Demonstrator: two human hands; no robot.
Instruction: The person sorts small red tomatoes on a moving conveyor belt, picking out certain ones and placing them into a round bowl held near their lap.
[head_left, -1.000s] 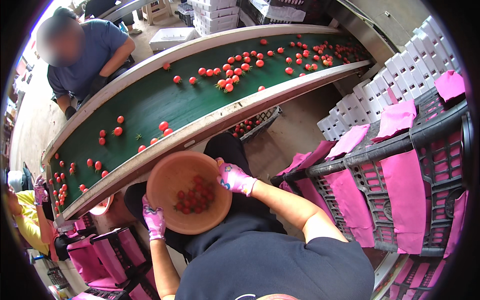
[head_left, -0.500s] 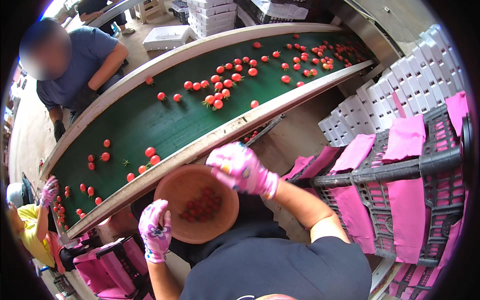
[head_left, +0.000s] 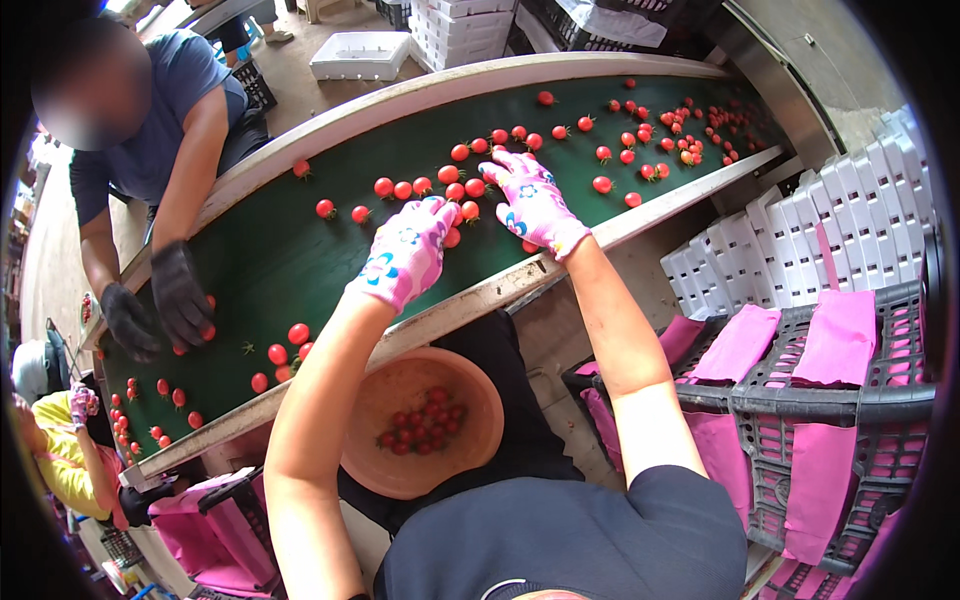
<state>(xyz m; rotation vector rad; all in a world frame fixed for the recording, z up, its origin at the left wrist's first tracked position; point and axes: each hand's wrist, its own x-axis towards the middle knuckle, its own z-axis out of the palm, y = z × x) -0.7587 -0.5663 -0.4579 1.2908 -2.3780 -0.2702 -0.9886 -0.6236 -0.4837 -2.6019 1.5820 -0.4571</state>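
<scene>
Both my hands wear pink flowered gloves and reach over a green conveyor belt (head_left: pixel 280 240). My left hand (head_left: pixel 408 252) has its fingers stretched toward a cluster of small red tomatoes (head_left: pixel 473 187), its fingertips beside the nearest ones. On the cluster's right side, my right hand (head_left: pixel 537 205) spreads its fingers, the tips at the tomatoes; nothing shows in its grasp. A tomato (head_left: pixel 530 246) lies partly under the right palm. Below the belt's near edge, a terracotta-coloured bowl (head_left: pixel 482 400) on my lap contains several tomatoes (head_left: pixel 425 420).
Across the belt, a co-worker's black-gloved hands (head_left: pixel 180 300) handle tomatoes at the left. Black crates with pink lining (head_left: pixel 835 390) and stacked white trays (head_left: pixel 790 250) stand at my right. A raised rail (head_left: pixel 520 277) borders the belt. Another person in yellow (head_left: pixel 70 450) is far left.
Both my hands have gone from over the bowl up and forward onto the belt's tomato cluster. The co-worker's hands have come over the belt's left part.
</scene>
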